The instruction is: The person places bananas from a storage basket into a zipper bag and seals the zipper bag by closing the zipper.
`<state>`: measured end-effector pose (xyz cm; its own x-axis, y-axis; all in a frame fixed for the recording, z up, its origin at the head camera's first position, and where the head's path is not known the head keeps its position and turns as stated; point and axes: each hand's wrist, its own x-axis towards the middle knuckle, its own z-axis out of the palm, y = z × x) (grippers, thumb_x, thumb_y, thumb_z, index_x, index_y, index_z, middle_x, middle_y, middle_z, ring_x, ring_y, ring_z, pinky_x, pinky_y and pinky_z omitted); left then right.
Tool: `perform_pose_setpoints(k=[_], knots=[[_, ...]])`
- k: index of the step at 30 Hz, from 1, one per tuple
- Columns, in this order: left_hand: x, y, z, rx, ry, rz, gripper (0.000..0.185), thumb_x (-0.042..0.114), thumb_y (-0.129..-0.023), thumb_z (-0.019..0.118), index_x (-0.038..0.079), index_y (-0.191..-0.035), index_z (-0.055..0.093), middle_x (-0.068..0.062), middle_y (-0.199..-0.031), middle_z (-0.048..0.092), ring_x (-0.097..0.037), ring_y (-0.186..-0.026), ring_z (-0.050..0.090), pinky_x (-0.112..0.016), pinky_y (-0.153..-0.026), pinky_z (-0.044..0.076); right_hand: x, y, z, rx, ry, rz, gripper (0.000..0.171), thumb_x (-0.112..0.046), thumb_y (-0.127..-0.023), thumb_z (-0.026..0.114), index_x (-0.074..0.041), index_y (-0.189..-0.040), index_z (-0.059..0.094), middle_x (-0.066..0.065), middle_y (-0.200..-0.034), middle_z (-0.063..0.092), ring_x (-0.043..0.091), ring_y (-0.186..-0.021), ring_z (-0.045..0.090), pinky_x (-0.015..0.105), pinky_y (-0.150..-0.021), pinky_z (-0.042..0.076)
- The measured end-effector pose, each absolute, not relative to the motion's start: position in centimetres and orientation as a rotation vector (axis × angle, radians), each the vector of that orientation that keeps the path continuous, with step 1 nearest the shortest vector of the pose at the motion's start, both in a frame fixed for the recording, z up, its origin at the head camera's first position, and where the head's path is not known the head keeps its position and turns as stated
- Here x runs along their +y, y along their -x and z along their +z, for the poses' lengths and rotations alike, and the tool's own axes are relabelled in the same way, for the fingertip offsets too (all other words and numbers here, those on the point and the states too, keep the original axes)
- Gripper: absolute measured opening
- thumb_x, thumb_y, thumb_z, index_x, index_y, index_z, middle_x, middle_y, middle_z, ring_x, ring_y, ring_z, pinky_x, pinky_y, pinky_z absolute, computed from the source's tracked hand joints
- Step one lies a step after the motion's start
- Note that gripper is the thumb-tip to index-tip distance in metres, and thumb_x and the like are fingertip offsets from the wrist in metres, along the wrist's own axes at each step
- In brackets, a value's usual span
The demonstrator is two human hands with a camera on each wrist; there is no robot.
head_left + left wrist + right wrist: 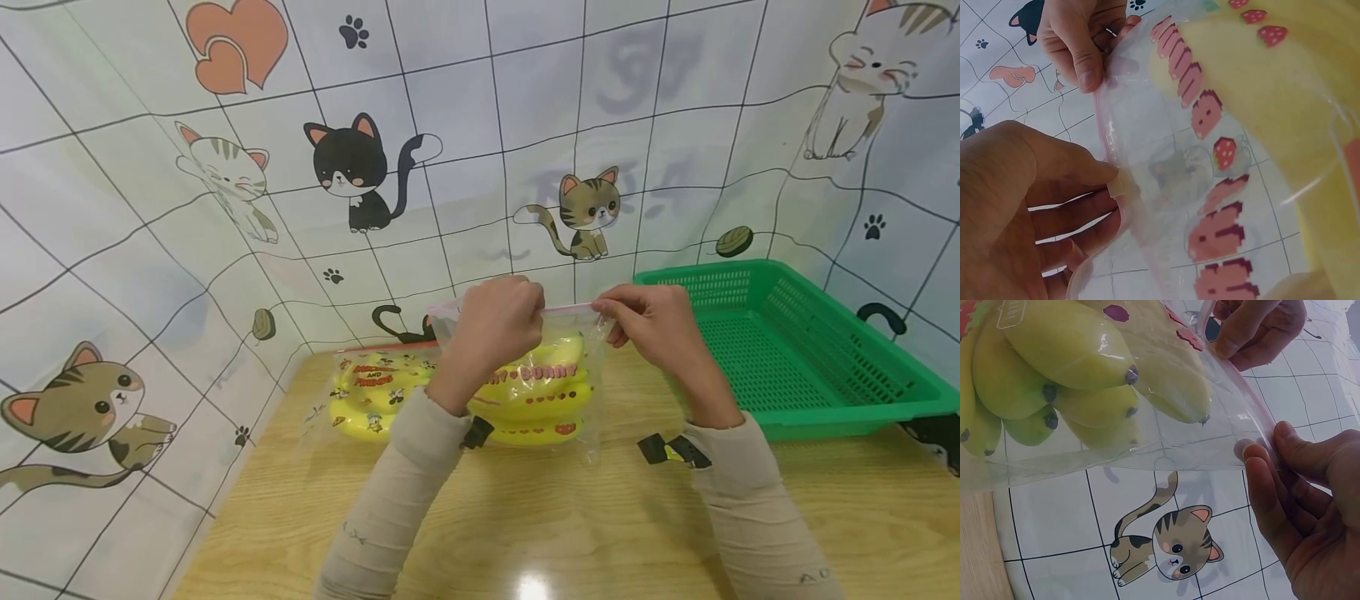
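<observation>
A clear zip bag (558, 400) printed with pink letters and strawberries holds a bunch of yellow bananas (543, 385) and stands upright on the wooden table (525, 517). My left hand (534, 312) pinches the bag's pink zip strip (568, 308) near its left end. My right hand (604, 313) pinches the same strip further right. In the left wrist view the left hand (1116, 184) grips the strip and the right hand (1088, 69) holds it above. In the right wrist view the right hand (1260, 453) pinches the strip below the bananas (1079, 369); the left hand (1235, 340) holds it higher.
A second clear printed bag (371, 392) with bananas lies on the table behind and to the left. A green plastic basket (847, 400) sits at the right. Walls papered with cartoon cats (352, 167) close in the table at the back and left.
</observation>
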<state>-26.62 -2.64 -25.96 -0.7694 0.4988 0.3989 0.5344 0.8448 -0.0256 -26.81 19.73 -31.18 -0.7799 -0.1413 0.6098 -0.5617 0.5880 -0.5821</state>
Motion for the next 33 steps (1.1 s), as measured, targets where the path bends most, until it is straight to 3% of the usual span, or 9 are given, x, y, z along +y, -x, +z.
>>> perform_pose_setpoints(k=[10, 20, 29, 33], knots=[[-3.3, 26.6, -26.0, -2.614, 0.763, -0.146, 0.034, -0.005, -0.077, 0.051, 0.019, -0.060, 0.033, 0.003, -0.063, 0.023, -0.012, -0.061, 0.019, -0.024, -0.049, 0.014, 19.6, 26.8, -31.2, -2.321, -0.533, 1.107, 0.014, -0.011, -0.099, 0.070, -0.003, -0.098, 0.080, 0.011, -0.069, 0.073, 0.007, -0.051, 0.063, 0.021, -0.049, 0.052], [-3.7, 26.5, -26.1, -2.605, 0.749, -0.106, 0.035, -0.006, -0.074, 0.050, 0.019, -0.060, 0.031, 0.004, -0.064, 0.022, -0.011, -0.062, 0.018, -0.025, -0.051, 0.014, 19.6, 26.8, -31.3, -2.324, -0.512, 1.131, 0.014, -0.012, -0.099, 0.070, -0.003, -0.097, 0.080, 0.009, -0.068, 0.072, 0.008, -0.051, 0.063, 0.023, -0.047, 0.051], [-4.4, 26.6, -26.2, -2.607, 0.736, -0.115, 0.031, -0.005, -0.074, 0.053, 0.019, -0.060, 0.038, 0.004, -0.063, 0.030, -0.011, -0.061, 0.025, -0.025, -0.051, 0.018, 19.7, 26.7, -31.1, -2.329, -0.511, 1.112, 0.015, -0.014, -0.100, 0.069, -0.004, -0.097, 0.080, 0.008, -0.066, 0.072, 0.009, -0.052, 0.064, 0.022, -0.047, 0.051], [-4.7, 26.6, -26.2, -2.613, 0.730, -0.100, 0.026, -0.004, -0.075, 0.054, 0.018, -0.062, 0.049, 0.004, -0.063, 0.037, -0.011, -0.061, 0.029, -0.024, -0.050, 0.021, 19.7, 26.7, -31.2, -2.330, -0.502, 1.105, 0.014, -0.013, -0.099, 0.070, -0.003, -0.097, 0.080, 0.008, -0.067, 0.072, 0.010, -0.051, 0.064, 0.022, -0.048, 0.051]])
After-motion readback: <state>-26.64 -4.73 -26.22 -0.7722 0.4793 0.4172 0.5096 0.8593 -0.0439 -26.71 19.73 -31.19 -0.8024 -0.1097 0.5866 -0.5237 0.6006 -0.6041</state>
